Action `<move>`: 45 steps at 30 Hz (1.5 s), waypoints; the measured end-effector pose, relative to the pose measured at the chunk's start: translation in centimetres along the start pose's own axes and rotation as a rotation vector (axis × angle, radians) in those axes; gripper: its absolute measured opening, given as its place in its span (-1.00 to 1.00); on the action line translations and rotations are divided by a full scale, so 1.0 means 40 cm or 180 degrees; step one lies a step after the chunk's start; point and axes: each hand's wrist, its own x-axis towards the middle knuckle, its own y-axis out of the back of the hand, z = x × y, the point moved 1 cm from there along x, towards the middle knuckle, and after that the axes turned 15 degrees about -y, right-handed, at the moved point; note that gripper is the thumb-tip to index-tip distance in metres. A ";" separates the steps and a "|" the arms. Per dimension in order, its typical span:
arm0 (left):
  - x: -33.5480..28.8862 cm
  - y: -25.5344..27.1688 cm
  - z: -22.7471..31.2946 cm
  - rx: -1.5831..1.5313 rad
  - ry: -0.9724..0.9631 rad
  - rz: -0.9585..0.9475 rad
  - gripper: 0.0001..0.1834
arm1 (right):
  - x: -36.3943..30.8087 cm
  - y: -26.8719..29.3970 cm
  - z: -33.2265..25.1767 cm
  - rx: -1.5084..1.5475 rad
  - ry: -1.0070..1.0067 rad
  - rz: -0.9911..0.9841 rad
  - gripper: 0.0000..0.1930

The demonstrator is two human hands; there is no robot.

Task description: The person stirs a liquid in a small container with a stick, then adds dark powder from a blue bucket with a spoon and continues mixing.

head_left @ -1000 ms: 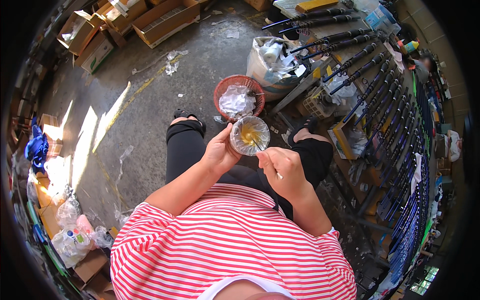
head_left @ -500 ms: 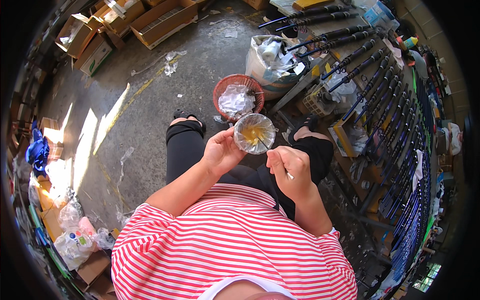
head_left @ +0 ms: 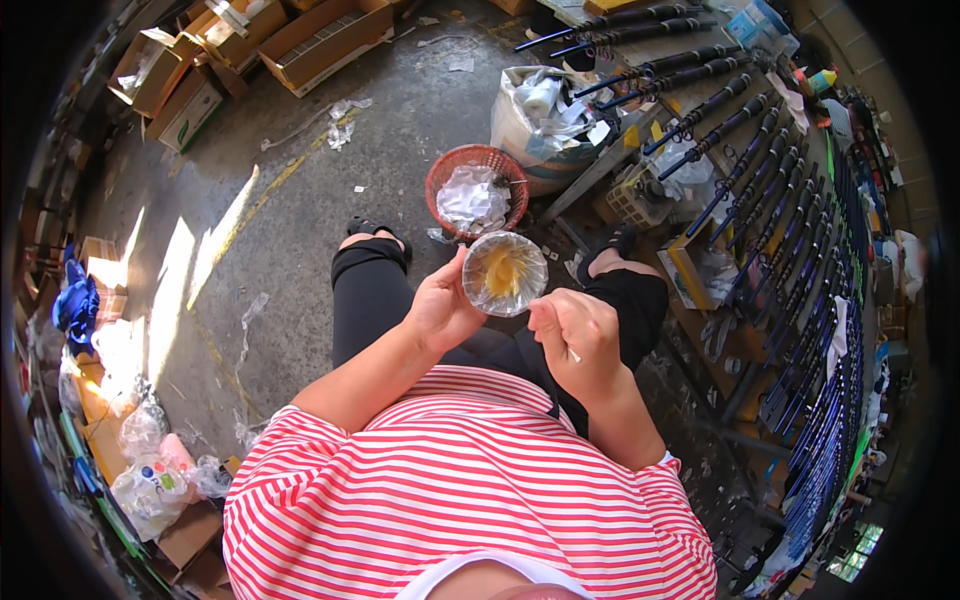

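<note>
In front of my lap, my left hand (head_left: 443,308) is closed on the side of a small round cup (head_left: 476,284) lined with crinkled clear plastic. Amber-yellow liquid (head_left: 502,272) lies in the bottom of it. My right hand (head_left: 582,335) is at the cup's near right rim, its fingers curled round a thin stick (head_left: 574,356). A pale end of the stick pokes out below the fist; its other end is hard to make out against the cup and liquid.
Just beyond the cup stands a red plastic basket (head_left: 436,190) of crumpled plastic, beside a big white sack (head_left: 512,120) of scraps. Many fishing rods (head_left: 720,140) lie in a row along the right. Open cardboard boxes (head_left: 325,50) line the far left; plastic bags (head_left: 150,495) sit at near left.
The cup has tipped and shifted slightly toward me and to the left. The stick's dark shaft, seen across the cup earlier, is now barely visible; my right hand has moved very little.
</note>
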 end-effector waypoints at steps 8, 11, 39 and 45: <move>-0.007 -0.017 -0.009 -0.0181 -0.0048 0.0181 -0.55 | 0.007 -0.012 -0.006 0.0091 0.0055 0.0083 -0.82; -0.003 -0.016 -0.005 -0.0154 -0.0167 0.0271 -0.55 | 0.001 -0.011 -0.004 -0.0158 -0.0029 0.0046 -0.81; 0.008 -0.027 0.008 -0.0059 -0.0480 0.0372 -0.62 | 0.008 -0.028 -0.015 -0.0003 0.0231 -0.0375 -0.78; 0.006 -0.021 0.005 -0.0068 -0.0474 0.0338 -0.61 | 0.014 -0.032 -0.007 -0.0140 0.0175 -0.0214 -0.77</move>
